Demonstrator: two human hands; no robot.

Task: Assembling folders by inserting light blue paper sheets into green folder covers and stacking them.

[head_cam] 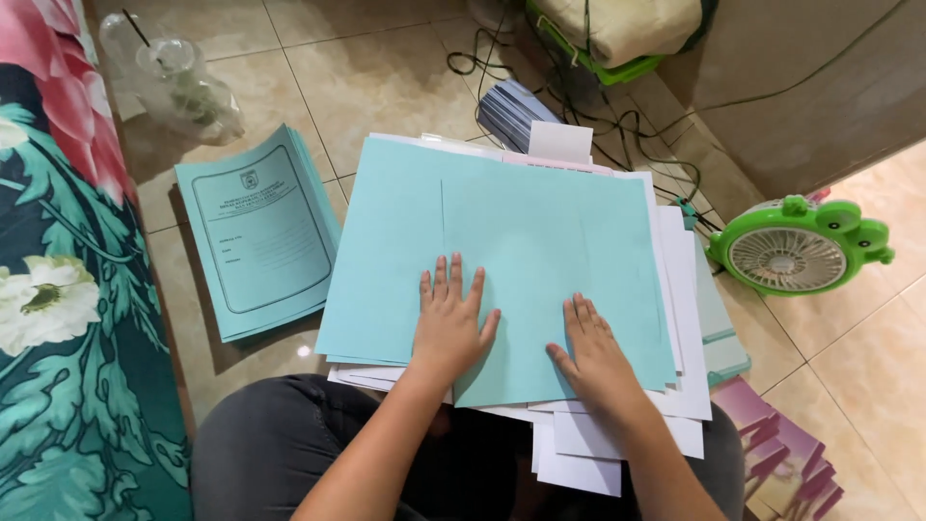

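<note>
Pressing flat is what the moment shows: at the far left a flowered cloth (58, 289) hangs, and beside it a stack of printed teal booklets (258, 232) lies on the tiled floor (386, 68), well apart from the work. Next, the left hand (449, 323) is laid open, fingers spread, on the teal sheets (502, 241), which rest on a pile of white paper (675, 318) across the lap. The right hand (593, 352) is likewise held open and flat, near the lower edge. Judged from this, even pressure is best kept on both palms, so that the edges are squared before anything is lifted. A green fan (796, 251) stands to the right.
</note>
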